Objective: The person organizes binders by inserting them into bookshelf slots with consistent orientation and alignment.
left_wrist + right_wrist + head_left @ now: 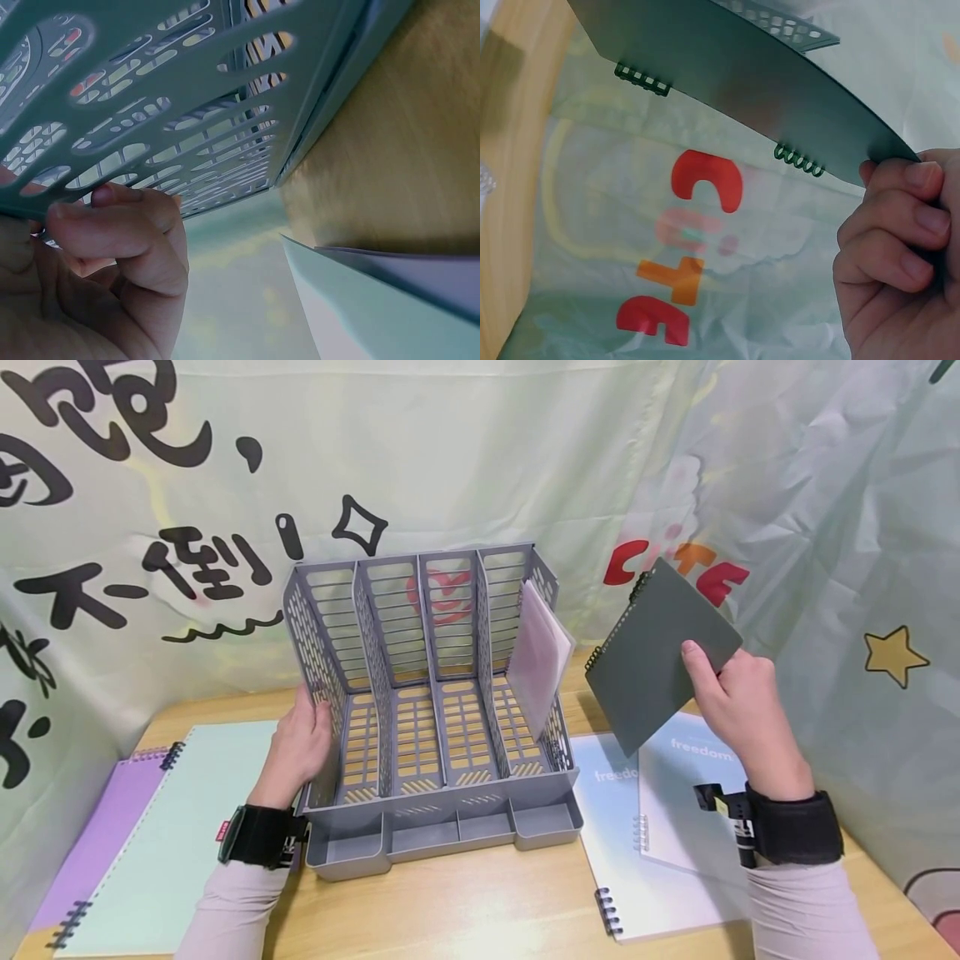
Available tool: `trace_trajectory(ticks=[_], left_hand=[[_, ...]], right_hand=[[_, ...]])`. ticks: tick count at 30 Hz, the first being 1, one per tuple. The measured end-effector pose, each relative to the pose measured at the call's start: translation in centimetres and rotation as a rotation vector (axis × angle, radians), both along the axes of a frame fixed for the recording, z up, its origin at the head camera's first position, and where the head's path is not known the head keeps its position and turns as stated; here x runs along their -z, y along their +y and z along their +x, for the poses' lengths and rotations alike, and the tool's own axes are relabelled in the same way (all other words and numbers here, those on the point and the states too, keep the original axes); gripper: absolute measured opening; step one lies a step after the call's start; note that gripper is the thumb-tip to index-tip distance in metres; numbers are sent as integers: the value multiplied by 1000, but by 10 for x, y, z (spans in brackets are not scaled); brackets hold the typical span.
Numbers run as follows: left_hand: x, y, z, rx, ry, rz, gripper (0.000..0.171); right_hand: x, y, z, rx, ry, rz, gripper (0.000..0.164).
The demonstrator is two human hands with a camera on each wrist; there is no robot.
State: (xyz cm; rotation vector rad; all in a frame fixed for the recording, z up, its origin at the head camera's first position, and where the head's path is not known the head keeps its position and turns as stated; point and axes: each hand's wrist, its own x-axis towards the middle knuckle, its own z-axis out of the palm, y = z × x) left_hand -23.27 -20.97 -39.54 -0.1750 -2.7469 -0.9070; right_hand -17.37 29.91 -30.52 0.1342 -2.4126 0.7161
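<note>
Gray notebook [660, 652], one; organizer compartments [378, 693], four

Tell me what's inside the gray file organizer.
A pale pink notebook stands in the rightmost compartment of the gray organizer; anything between it and the side wall is hidden.

I make out a dark-grey spiral notebook [648, 668], a slot-patterned grey file organizer [345, 816], a mint spiral notebook [187, 827] and a purple spiral notebook [97, 835].
</note>
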Motion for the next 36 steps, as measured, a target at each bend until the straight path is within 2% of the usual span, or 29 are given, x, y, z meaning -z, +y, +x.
trace_trajectory(ticks=[11, 19, 26, 36], left_hand=[[-1, 0, 0, 0, 4, -4, 44], [2, 0, -2, 2, 27, -2, 43], [3, -1, -1, 1, 14, 9, 45], [3, -1, -1, 1, 17, 12, 44]], right_hand=[[-12, -4, 11, -6, 80, -15, 35], [-19, -6, 17, -7, 97, -21, 35], [-23, -7, 22, -17, 148, -5, 40], [-32, -10, 31, -39, 224, 8, 34]])
